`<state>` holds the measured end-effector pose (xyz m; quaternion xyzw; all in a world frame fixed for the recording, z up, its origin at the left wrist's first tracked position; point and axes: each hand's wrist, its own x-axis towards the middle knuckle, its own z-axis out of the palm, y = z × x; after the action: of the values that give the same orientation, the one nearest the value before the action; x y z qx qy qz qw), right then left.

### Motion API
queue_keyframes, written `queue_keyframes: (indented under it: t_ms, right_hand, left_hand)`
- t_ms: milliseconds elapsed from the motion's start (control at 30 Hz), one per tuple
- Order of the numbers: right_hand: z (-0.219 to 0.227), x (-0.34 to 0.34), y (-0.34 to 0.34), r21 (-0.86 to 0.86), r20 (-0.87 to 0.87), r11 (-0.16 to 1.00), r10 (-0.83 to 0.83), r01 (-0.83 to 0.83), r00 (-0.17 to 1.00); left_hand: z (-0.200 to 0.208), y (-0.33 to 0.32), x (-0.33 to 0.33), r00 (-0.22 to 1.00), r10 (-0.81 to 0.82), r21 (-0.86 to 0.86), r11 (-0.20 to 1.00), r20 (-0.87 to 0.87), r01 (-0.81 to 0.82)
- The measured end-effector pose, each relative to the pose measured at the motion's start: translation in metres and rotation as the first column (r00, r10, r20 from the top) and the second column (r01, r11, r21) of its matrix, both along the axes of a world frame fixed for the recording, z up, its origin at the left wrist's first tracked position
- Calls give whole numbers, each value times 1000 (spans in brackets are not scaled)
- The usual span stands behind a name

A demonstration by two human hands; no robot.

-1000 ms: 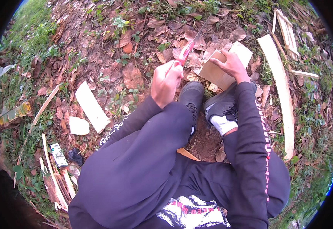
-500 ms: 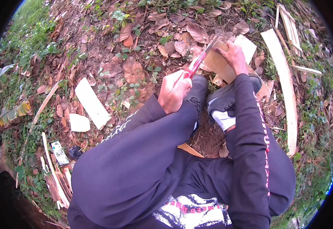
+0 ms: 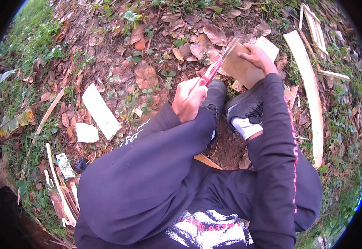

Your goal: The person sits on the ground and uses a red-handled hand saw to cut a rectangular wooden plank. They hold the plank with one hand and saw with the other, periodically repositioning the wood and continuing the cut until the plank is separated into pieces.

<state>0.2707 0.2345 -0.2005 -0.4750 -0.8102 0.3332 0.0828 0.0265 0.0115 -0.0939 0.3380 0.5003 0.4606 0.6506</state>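
Observation:
My left hand [image 3: 190,98] is closed round the handle of a red-handled tool with a narrow metal blade [image 3: 215,70]; whether it is a saw or a knife is unclear. The blade slants up and away along the left edge of a wooden board [image 3: 240,66], which stands tilted just beyond my shoes. My right hand [image 3: 259,58] grips the board's upper right part, its thumb on the near face and its other fingers partly hidden. Behind that hand shows a paler wood piece [image 3: 269,47].
Two pale cut boards [image 3: 100,112] [image 3: 87,133] lie on the leafy ground at left. A long curved plank [image 3: 308,95] and thin strips [image 3: 315,31] lie at right. Wood strips [image 3: 60,191] and a small patterned packet [image 3: 65,166] are at lower left. My shoes [image 3: 247,108] are close to the board.
My right hand has shifted slightly right and up on the board, and the board looks turned a little. My left hand and the red-handled tool have barely moved.

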Motion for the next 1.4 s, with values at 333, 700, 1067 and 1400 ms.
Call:
queue_keyframes:
  t_ms: [333,700,1067,1400]
  right_hand:
    - [-20,17,-22,75,154,972,-233,224,960]
    - [-30,27,-39,52,167,966,-258,253,952]
    - [-27,22,-47,93,31,941,-328,324,944]
    - [-38,42,-41,64,57,946,-320,316,946]
  left_hand:
    - [-14,-22,-3,998,-49,3,999,-43,49]
    - [-34,-26,7,971,-70,184,976,-231,114]
    - [-27,-73,-27,985,-114,87,988,-126,126]
    - [-36,0,4,924,-88,371,899,-371,235]
